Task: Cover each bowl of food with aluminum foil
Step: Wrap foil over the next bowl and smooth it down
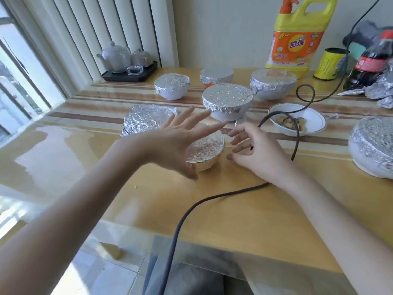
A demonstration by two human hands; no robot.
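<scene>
A small bowl (207, 153) wrapped in foil stands on the table between my hands. My left hand (176, 141) hovers over its left side with fingers spread, holding nothing. My right hand (253, 154) rests on the table just right of it, fingers loosely bent and empty. Several more foil-covered bowls stand behind: one (171, 86), one (227, 99), one (273, 81), one at the far right (373, 145). A foil-wrapped dish (146, 120) lies left. One white bowl (306, 119) with food is uncovered.
A dark cable (191, 209) runs across the table and loops over the uncovered bowl. A yellow detergent jug (297, 35), a yellow can (330, 63), a cola bottle (372, 60) and crumpled foil (382, 90) stand at the back right. A tea set (125, 60) sits back left.
</scene>
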